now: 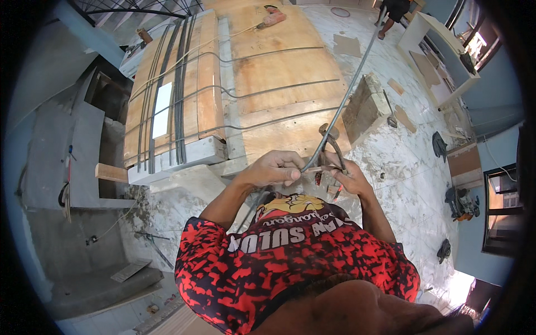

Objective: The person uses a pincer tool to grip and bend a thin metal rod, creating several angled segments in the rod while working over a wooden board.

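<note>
A long grey metal rod (352, 86) slants down from the far right to my left hand (274, 169). That hand is closed, thumb and fingers pinching around the rod's near end. My right hand (353, 177) is closed too, with the lower end of a dark curved metal piece (336, 149) in its grip. Between both hands runs a thin pale reddish strip (320, 168), whose kind I cannot make out. At the top of the curved piece sits a brownish rounded part (329, 132). Fingers partly hide what each hand grips.
Thin bars lie across a plywood bench (268, 72), beside a bundle of dark bars (180, 95). An orange power drill (272, 17) rests at its far end. A rough block (365, 106) stands right of the bench. Another person (394, 11) is by the rod's far end.
</note>
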A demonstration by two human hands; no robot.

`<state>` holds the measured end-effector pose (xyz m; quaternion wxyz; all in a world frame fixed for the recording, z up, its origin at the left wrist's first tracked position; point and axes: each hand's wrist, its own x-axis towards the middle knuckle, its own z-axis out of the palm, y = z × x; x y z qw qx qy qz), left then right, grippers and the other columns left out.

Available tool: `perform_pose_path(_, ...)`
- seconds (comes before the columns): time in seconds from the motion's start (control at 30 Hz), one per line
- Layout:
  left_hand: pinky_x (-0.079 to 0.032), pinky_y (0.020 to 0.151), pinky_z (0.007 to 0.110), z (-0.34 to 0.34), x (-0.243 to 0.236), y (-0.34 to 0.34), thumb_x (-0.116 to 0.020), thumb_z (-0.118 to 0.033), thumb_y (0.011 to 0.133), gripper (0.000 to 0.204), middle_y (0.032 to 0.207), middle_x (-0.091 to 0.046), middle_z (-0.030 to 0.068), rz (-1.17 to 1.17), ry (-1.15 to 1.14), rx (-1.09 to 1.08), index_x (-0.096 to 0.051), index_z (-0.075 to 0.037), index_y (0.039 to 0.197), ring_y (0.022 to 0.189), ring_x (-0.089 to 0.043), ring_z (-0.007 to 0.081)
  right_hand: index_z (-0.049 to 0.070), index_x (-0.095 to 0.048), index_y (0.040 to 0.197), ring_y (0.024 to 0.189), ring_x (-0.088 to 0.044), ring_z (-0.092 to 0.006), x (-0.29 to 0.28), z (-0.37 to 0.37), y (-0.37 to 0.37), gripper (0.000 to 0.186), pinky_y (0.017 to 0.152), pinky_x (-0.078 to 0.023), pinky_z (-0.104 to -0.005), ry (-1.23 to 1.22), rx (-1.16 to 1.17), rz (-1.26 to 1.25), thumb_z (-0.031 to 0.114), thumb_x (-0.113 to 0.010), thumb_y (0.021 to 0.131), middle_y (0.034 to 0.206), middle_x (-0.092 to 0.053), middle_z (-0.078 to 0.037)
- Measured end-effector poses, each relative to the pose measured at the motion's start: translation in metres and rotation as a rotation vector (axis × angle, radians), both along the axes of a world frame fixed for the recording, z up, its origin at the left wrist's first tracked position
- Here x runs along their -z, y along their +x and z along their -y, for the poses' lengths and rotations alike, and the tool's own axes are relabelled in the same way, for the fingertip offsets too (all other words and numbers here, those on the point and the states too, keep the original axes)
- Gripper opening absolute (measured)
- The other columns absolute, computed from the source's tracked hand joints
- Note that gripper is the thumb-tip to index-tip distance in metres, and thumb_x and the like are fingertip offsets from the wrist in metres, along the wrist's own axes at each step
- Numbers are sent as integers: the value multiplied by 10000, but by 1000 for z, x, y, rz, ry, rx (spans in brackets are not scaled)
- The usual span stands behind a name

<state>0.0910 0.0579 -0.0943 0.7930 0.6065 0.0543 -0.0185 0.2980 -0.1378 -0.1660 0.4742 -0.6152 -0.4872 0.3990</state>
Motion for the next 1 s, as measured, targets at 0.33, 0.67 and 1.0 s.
perform_pose_path(0.33, -390, 487, 237, -9, -2, -2, -671, -261, 838, 251, 605, -583, 12, -138, 541, -345, -621, -16, 863, 543, -515, 61, -10, -341, 1397, 1055, -564, -246, 1, -7, -18, 497, 933, -427, -351, 227, 466, -126, 205, -474, 969, 1157, -585, -172)
perform_pose_path(0.67, -397, 449, 217, 4, 8, 31, -666, -288, 860, 371, 711, -623, 65, -71, 188, -157, -591, 26, 1044, 503, -517, 86, -36, -362, 1296, 730, -548, -105, -75, -80, -27, 542, 627, -454, -234, 501, 484, -276, 154, -650, 878, 882, -567, -72)
perform_pose_path(1.0, -542, 595, 261, 3, 75, -9, -607, -262, 899, 480, 947, -656, 174, 41, -441, -11, -478, 62, 1229, 685, -658, 172, -18, -329, 1279, 668, -524, -142, -97, -101, 22, 483, 589, -455, -282, 668, 524, -495, 18, -592, 877, 856, -520, -70)
